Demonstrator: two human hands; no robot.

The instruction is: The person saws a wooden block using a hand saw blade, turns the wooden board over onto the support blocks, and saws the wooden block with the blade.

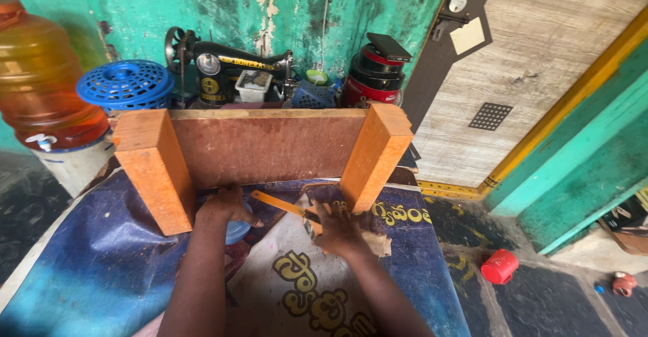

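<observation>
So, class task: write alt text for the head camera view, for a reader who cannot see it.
Two bare hands work under an upturned orange wooden stool on a printed blue sheet: the left hand rests on a blue container, the right hand holds an orange-handled tool. A black sewing machine stands behind.

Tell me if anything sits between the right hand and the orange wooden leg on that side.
Nothing visible does. The right hand lies on the printed sheet right at the foot of the right orange leg, holding an orange-handled brush that points away toward the left hand, not toward the leg.
</observation>
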